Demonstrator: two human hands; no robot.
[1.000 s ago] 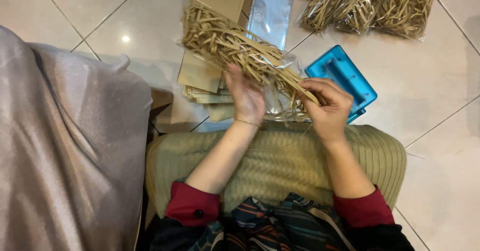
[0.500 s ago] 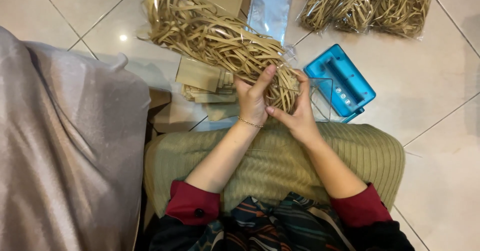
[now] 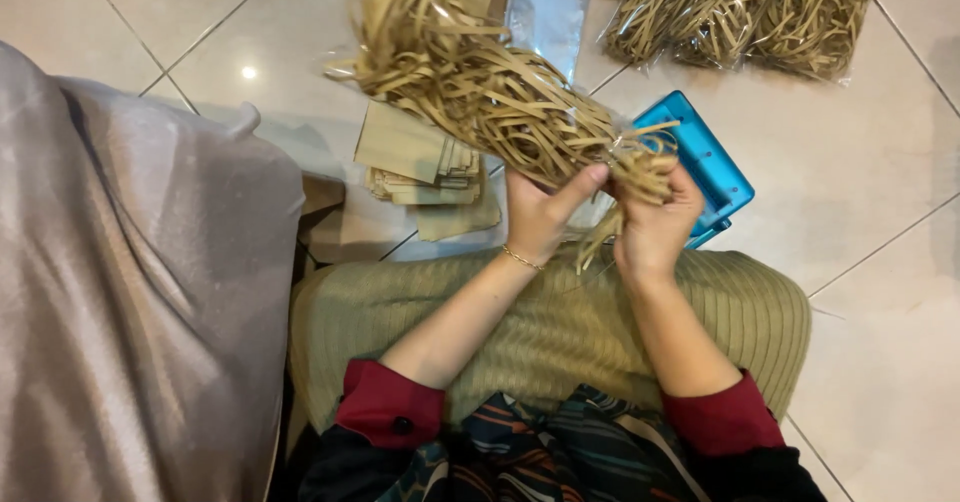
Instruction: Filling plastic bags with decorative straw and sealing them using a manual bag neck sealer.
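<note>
Strands of tan shredded-paper bundle in its clear bag now sit higher, in the upper middle of the frame, than half a second ago, its open end pinched tighter. Our left hand and right hand are both closed around that neck, so we judge the closing step under way. Behind lies the blue tool; further left, the kraft paper stack.

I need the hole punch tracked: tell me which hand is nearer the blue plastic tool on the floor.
Right. The right hand overlaps the blue tool's near edge while gripping the bundle of tan strips. The left hand holds the bundle farther left, apart from the tool.
</note>
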